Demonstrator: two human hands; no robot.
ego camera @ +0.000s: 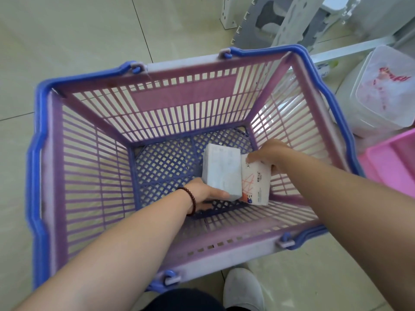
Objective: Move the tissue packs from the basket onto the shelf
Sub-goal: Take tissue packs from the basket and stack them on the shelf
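Observation:
A purple slatted basket (94,171) with blue handles stands on the floor below me. Two tissue packs lie at its blue mesh bottom, side by side. My left hand (206,191) grips the near end of the pale blue-white tissue pack (221,170). My right hand (267,153) grips the far right end of the white tissue pack with red print (254,184). Both arms reach down into the basket. The shelf's boards do not show, only white legs and rails at the top.
A white shelf leg (228,12) and a grey-white patterned panel (280,21) stand beyond the basket. A clear lidded container (381,90) and a pink tray (390,162) sit on the right. My white shoe (243,290) is on the tiled floor.

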